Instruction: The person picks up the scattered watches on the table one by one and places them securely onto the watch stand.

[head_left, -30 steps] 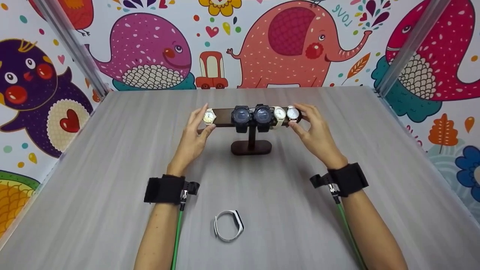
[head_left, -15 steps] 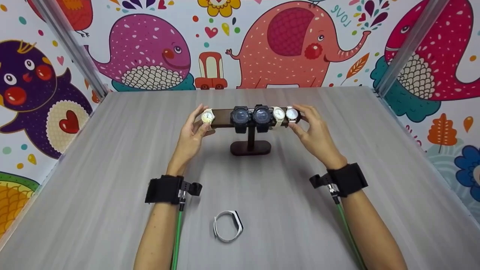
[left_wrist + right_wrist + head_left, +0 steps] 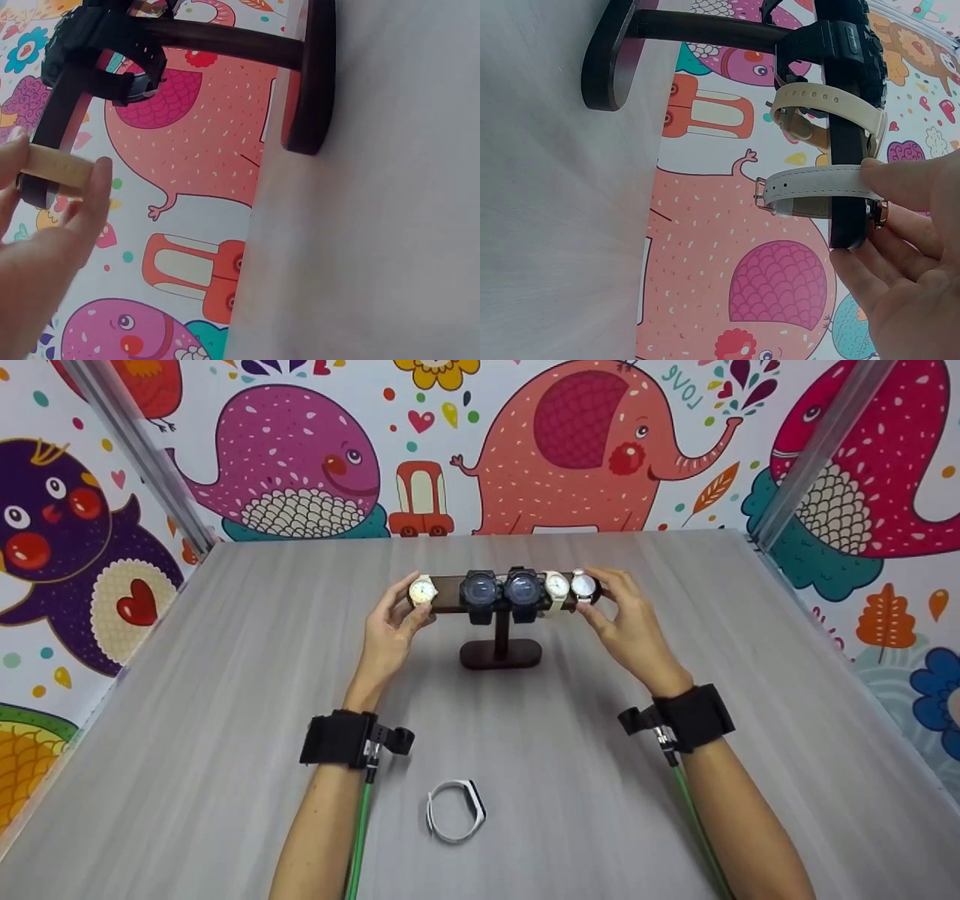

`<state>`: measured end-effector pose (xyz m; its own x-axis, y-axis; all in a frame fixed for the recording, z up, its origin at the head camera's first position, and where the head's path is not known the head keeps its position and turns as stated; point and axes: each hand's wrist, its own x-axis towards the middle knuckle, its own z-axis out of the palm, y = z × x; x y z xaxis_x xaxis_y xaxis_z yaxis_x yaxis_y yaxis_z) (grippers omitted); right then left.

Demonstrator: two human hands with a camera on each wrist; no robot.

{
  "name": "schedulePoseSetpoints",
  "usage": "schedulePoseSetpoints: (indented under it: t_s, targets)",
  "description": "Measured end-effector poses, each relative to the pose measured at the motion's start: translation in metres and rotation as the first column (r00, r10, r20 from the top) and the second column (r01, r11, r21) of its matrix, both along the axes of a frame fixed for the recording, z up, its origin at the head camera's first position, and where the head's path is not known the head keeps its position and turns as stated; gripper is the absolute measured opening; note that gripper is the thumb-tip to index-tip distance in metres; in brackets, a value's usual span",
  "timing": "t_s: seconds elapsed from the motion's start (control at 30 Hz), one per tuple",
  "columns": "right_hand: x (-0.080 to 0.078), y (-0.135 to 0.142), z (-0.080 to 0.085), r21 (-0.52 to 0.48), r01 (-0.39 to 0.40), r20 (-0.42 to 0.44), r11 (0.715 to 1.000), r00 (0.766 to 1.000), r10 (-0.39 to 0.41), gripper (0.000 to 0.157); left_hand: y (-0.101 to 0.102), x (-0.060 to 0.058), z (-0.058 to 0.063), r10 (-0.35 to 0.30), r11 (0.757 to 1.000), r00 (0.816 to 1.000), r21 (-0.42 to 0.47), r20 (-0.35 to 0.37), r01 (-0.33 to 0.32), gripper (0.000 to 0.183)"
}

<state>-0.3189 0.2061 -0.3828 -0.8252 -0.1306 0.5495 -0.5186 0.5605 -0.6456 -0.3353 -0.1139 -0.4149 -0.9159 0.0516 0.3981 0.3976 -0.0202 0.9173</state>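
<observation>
A dark brown watch stand (image 3: 448,594) stands on the table, its bar level above an oval base. At the bar's left end, my left hand (image 3: 388,637) pinches a cream-strapped watch (image 3: 422,592) between thumb and fingers. The left wrist view shows its strap (image 3: 61,166) looped round the bar tip. My right hand (image 3: 634,626) grips the bar's other end, its thumb on the strap of a white watch (image 3: 810,182) and its fingers against the end. Two black watches (image 3: 523,588) and another cream-strapped watch (image 3: 556,586) sit between the hands.
Nearer the person, a white fitness band (image 3: 457,811) lies on its side on the grey table (image 3: 555,810). Cartoon-printed walls (image 3: 300,457) stand at the back and sides. A green cable (image 3: 360,832) runs from each wrist strap along the forearm.
The left hand and its cream-strapped watch have shifted slightly right, further onto the bar's end, after a small move left. The right hand and the stand stay put.
</observation>
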Motion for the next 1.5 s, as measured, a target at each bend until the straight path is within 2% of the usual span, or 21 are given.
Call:
schedulePoseSetpoints:
  t_s: [0.23,0.43,0.77,1.07,1.27,1.5]
  targets:
    - [-0.001,0.0,-0.001,0.003,0.003,-0.013,1.0,1.0,-0.003,0.048,0.012,0.001,0.0,-0.019,0.997,0.998,0.078,0.052,0.015,0.053]
    - [-0.001,-0.001,-0.001,0.012,0.011,-0.017,1.0,1.0,-0.011,0.047,0.018,0.001,-0.001,-0.015,0.99,0.995,0.142,0.097,0.001,0.053]
    - [-0.003,0.0,-0.002,0.015,0.015,-0.031,1.0,0.999,-0.015,0.047,0.028,0.003,-0.003,0.008,0.998,0.999,0.069,0.038,-0.01,0.053]
    - [-0.002,0.0,-0.002,0.014,0.012,-0.042,1.0,0.999,-0.011,0.047,0.032,0.005,-0.003,0.021,1.0,0.999,0.01,0.048,-0.021,0.055]
    - [-0.001,-0.001,-0.002,0.024,0.023,-0.025,0.999,0.999,-0.022,0.047,0.029,0.006,0.0,-0.017,1.0,0.995,0.022,0.095,0.015,0.059]
    - [0.0,-0.001,0.001,0.028,0.021,0.0,0.999,1.0,-0.021,0.05,0.023,0.006,0.004,0.022,0.991,0.994,-0.134,0.106,-0.007,0.074]
